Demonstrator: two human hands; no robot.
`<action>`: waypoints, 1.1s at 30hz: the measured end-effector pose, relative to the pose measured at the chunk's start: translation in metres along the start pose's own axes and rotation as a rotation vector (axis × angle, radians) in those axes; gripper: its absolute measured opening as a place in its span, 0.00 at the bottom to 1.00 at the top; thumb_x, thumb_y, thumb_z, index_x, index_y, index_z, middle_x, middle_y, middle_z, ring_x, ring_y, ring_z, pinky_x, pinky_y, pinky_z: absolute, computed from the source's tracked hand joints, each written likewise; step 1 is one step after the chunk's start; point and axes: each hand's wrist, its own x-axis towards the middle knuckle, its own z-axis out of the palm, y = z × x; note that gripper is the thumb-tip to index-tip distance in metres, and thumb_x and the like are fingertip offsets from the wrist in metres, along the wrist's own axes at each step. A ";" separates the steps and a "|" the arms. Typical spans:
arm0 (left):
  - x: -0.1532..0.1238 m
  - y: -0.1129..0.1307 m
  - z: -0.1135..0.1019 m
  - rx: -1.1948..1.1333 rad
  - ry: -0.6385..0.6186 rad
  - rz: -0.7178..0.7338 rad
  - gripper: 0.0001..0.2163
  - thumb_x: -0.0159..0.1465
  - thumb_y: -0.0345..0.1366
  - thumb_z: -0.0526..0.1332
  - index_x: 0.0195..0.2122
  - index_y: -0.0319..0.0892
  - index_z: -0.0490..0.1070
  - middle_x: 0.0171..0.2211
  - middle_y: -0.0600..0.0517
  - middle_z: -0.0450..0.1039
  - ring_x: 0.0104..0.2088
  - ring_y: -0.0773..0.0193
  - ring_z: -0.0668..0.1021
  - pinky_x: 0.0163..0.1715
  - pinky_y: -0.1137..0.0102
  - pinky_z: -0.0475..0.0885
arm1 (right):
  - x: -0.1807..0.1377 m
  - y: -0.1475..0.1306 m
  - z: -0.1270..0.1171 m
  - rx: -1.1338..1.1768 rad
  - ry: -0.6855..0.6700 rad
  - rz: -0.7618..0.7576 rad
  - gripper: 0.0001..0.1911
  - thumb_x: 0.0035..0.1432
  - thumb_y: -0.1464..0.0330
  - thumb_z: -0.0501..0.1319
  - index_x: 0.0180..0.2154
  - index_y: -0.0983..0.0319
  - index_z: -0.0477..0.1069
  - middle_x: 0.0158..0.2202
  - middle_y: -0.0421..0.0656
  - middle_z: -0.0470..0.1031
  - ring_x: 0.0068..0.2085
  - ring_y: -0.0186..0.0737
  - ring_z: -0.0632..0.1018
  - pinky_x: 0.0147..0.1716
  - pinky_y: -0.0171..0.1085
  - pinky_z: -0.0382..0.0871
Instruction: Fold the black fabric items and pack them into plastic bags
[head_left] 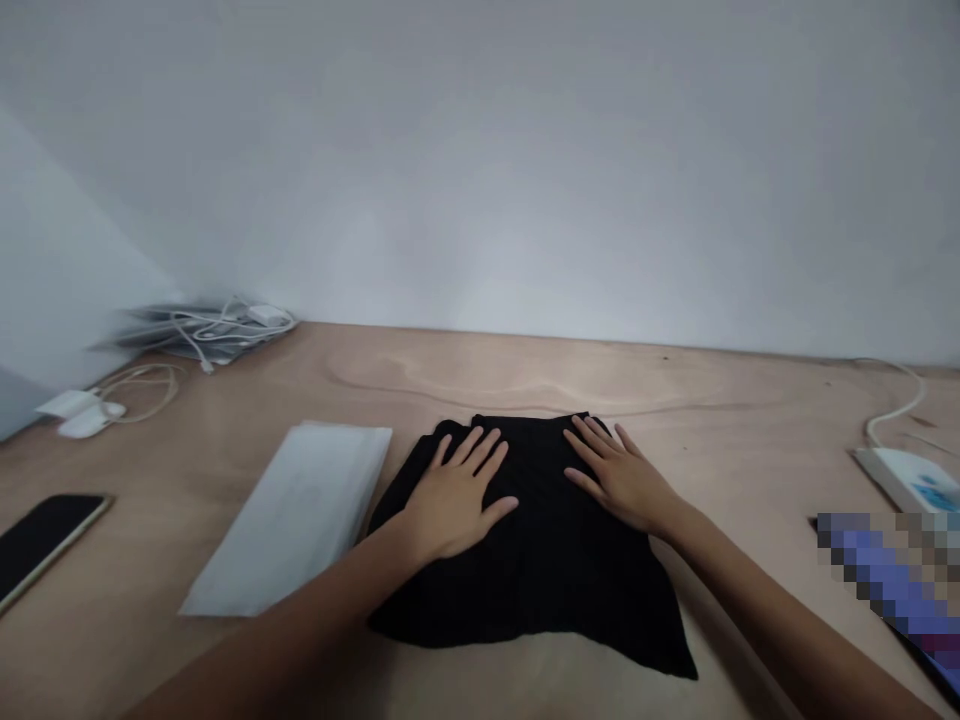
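A folded black cloth (540,570) lies on the wooden table (525,380) in front of me. My left hand (457,495) rests flat on the cloth's upper left part, fingers spread. My right hand (619,475) lies flat on its upper right part, fingers stretched out toward the far edge. Neither hand grips anything. Both forearms reach in from the bottom of the view.
A flat white packet (296,515) lies just left of the cloth. A dark phone (41,540) sits at the left edge. White cables and chargers (202,330) lie at the back left. A white device with a cable (904,475) and a blurred object (892,570) are at the right.
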 end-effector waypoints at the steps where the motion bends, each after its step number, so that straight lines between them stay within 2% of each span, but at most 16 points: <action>1: 0.002 -0.005 0.006 0.014 -0.009 -0.027 0.32 0.72 0.53 0.54 0.71 0.39 0.57 0.73 0.43 0.51 0.72 0.41 0.52 0.68 0.41 0.50 | 0.004 0.004 0.006 -0.004 0.003 0.009 0.31 0.73 0.51 0.49 0.69 0.60 0.59 0.72 0.51 0.54 0.72 0.54 0.56 0.69 0.62 0.48; 4: 0.002 -0.012 0.012 0.032 -0.018 -0.036 0.33 0.72 0.54 0.54 0.71 0.38 0.56 0.73 0.44 0.48 0.73 0.39 0.49 0.68 0.41 0.51 | 0.008 0.011 0.013 -0.001 0.022 0.013 0.31 0.73 0.51 0.49 0.69 0.58 0.59 0.72 0.51 0.54 0.71 0.55 0.57 0.68 0.63 0.48; 6: -0.005 -0.009 0.006 0.042 0.010 -0.019 0.31 0.73 0.53 0.54 0.70 0.37 0.58 0.73 0.42 0.50 0.72 0.38 0.51 0.67 0.40 0.53 | 0.003 0.008 0.006 0.001 0.043 0.010 0.30 0.73 0.53 0.50 0.69 0.58 0.59 0.72 0.51 0.54 0.71 0.55 0.57 0.69 0.63 0.49; 8: -0.021 -0.002 -0.004 0.048 0.071 0.033 0.26 0.74 0.46 0.53 0.69 0.37 0.61 0.72 0.41 0.53 0.72 0.40 0.54 0.67 0.41 0.55 | -0.010 -0.001 -0.009 0.018 0.110 -0.023 0.27 0.74 0.57 0.49 0.69 0.58 0.59 0.73 0.50 0.53 0.72 0.53 0.56 0.69 0.61 0.49; 11: -0.060 0.007 -0.015 0.026 0.088 0.226 0.22 0.73 0.33 0.51 0.68 0.39 0.61 0.72 0.43 0.53 0.71 0.47 0.58 0.66 0.49 0.61 | -0.050 -0.026 -0.034 0.064 0.207 -0.153 0.25 0.74 0.64 0.49 0.69 0.56 0.58 0.74 0.46 0.51 0.72 0.49 0.57 0.68 0.56 0.57; 13: -0.088 0.008 -0.015 -0.002 0.009 0.321 0.30 0.68 0.33 0.58 0.71 0.43 0.55 0.74 0.43 0.48 0.71 0.45 0.58 0.66 0.48 0.62 | -0.081 -0.044 -0.042 0.059 0.142 -0.255 0.29 0.73 0.62 0.54 0.71 0.55 0.55 0.74 0.45 0.50 0.71 0.51 0.59 0.65 0.52 0.65; 15: -0.106 0.005 -0.008 -0.014 -0.063 0.317 0.40 0.61 0.32 0.64 0.73 0.49 0.50 0.74 0.43 0.45 0.71 0.39 0.56 0.64 0.42 0.63 | -0.106 -0.055 -0.037 0.031 0.084 -0.302 0.34 0.69 0.59 0.59 0.72 0.54 0.53 0.73 0.44 0.52 0.70 0.53 0.61 0.62 0.52 0.68; 17: -0.109 -0.001 0.002 -0.022 -0.109 0.291 0.45 0.56 0.28 0.65 0.73 0.54 0.48 0.75 0.45 0.41 0.71 0.36 0.55 0.62 0.37 0.61 | -0.118 -0.056 -0.026 0.007 0.042 -0.293 0.36 0.67 0.58 0.61 0.72 0.52 0.51 0.73 0.44 0.53 0.69 0.54 0.63 0.62 0.53 0.68; 21: -0.081 -0.023 0.012 -0.001 -0.160 0.263 0.45 0.56 0.25 0.63 0.73 0.58 0.49 0.75 0.47 0.37 0.73 0.38 0.49 0.65 0.37 0.54 | -0.100 -0.037 -0.004 -0.014 0.001 -0.241 0.34 0.69 0.60 0.60 0.71 0.48 0.52 0.73 0.43 0.52 0.70 0.54 0.62 0.63 0.56 0.66; 27: -0.016 -0.069 0.000 0.060 -0.204 0.255 0.38 0.64 0.29 0.60 0.73 0.56 0.48 0.76 0.47 0.34 0.74 0.42 0.43 0.68 0.41 0.46 | -0.023 0.007 0.009 -0.008 0.011 -0.228 0.27 0.71 0.60 0.57 0.68 0.50 0.60 0.71 0.44 0.56 0.70 0.51 0.61 0.66 0.57 0.59; 33: 0.037 -0.110 -0.011 0.073 -0.198 0.250 0.31 0.70 0.34 0.56 0.73 0.56 0.49 0.76 0.49 0.34 0.74 0.44 0.43 0.68 0.44 0.46 | 0.040 0.042 0.018 -0.020 0.003 -0.216 0.25 0.72 0.57 0.54 0.67 0.50 0.62 0.71 0.44 0.57 0.70 0.50 0.61 0.68 0.59 0.51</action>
